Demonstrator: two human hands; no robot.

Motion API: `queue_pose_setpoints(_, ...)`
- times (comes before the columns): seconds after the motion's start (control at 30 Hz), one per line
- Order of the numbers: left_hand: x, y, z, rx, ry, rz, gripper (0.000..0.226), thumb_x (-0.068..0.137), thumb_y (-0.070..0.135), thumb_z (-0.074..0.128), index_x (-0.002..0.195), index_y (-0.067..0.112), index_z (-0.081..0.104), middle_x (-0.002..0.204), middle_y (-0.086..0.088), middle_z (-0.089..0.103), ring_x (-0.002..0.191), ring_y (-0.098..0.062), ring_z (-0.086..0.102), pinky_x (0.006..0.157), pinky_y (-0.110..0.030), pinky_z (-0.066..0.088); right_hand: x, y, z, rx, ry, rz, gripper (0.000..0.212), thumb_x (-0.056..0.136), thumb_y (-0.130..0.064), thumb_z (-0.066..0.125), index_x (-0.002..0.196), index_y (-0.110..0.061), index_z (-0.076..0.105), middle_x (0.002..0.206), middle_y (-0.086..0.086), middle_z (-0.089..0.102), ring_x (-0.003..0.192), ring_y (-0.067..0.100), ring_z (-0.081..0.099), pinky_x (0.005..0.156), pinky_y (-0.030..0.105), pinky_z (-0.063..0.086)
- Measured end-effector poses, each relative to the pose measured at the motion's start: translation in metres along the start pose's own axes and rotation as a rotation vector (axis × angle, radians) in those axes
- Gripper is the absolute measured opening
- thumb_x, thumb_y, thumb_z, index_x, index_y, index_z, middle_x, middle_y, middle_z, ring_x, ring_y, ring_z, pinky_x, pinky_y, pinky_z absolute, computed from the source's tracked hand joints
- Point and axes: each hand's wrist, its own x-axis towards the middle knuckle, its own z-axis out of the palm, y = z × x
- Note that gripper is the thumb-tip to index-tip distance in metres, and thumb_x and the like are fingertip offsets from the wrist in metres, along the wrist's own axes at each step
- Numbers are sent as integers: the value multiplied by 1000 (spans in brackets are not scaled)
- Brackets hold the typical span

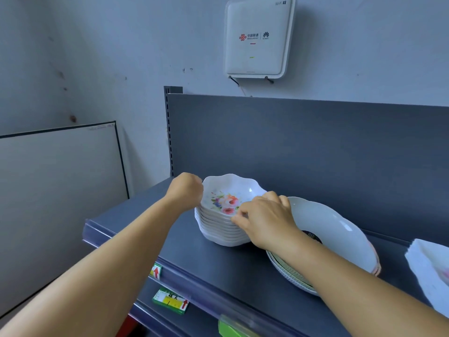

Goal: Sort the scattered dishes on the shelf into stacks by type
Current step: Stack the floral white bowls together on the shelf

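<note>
Nearest to the camera, three price labels are sitting on the shelf edges: one with a red arrow (155, 271), one green and yellow (171, 300), and one green label (233, 330) that is cut off at the bottom. Two bare forearms are reaching over the dark shelf (213, 268). The right hand (263, 218) is curling over the near rim of the top floral bowl (229, 197), thumb and fingers pinching that rim. The left hand (185, 190) is closing on the far left rim of the same bowl – its fingers are hidden behind the hand. This bowl is lying on a stack of wavy white bowls (222, 227); about nine or ten rims are showing, hard to count exactly. Just to the right, a stack of wide plates (335, 237) is standing, partly covered by the right arm – I cannot count them. At the right border, a stack of square white dishes (430, 268) is cut off. On the far wall one white router box (258, 37) is hanging
</note>
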Motion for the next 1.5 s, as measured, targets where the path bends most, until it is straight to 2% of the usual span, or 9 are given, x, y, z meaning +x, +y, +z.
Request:
queue_pose_setpoints(0.17,-16,-3,4,66,-4,58,28,93,17,45,66,13,41,58,1,35,61,-22,35,47,-26,23,-4,0,-3,74,53,-35,29,96,-35,43,89,-25,69,91,-5,69,94,21,50,96,32,26)
queue_pose_setpoints(0.27,-25,-1,5,179,-16,111,23,95,28,48,89,7,56,76,-2,54,80,-28,53,58,-28,35,-8,3,-2,25,93,-66,40,97,-26,41,58,-20,47,61,-4,47,77,23,38,94,30,28)
queue_pose_setpoints(0.4,-30,2,5,284,1,137,26,96,31,45,94,6,52,101,-6,55,100,-29,53,71,-32,39,-9,5,0,10,74,-87,44,97,-26,40,55,-19,32,56,-4,35,75,25,36,92,30,30)
queue_pose_setpoints(0.53,-46,18,4,409,23,238,29,98,34,43,96,6,52,109,-2,52,119,-25,42,80,-31,40,-21,14,-5,53,86,-111,22,96,-30,41,92,-20,61,88,-6,62,96,24,50,101,31,30)
queue_pose_setpoints(0.77,-96,69,21,386,-37,466,48,99,37,40,142,15,40,145,4,43,137,-18,31,103,-27,33,-65,57,-29,43,86,1,51,98,-39,42,145,-23,36,149,-10,40,138,14,32,112,25,18)
queue_pose_setpoints(1.1,-179,160,75,357,-119,695,52,99,41,39,146,20,34,148,10,39,136,-14,33,106,-24,30,-179,142,-68,-5,51,224,41,98,-41,41,133,-22,41,134,-12,44,133,16,34,110,27,21)
queue_pose_setpoints(1.23,-224,206,104,314,-162,756,43,98,41,41,134,18,45,139,8,48,131,-14,39,101,-24,34,-236,182,-84,-26,31,322,18,96,-39,40,95,-21,43,99,-13,46,99,14,41,89,26,30)
queue_pose_setpoints(1.33,-261,242,128,278,-189,807,44,97,42,41,136,20,44,138,9,48,130,-13,39,100,-23,34,-284,217,-95,-20,25,373,29,97,-41,39,118,-23,46,120,-13,49,115,14,41,107,29,26)
queue_pose_setpoints(1.5,-322,307,168,237,-257,872,51,99,42,39,146,22,34,149,11,38,139,-12,31,106,-24,31,-367,264,-122,-23,19,477,56,100,-42,38,150,-21,24,155,-9,27,143,15,22,119,31,9)
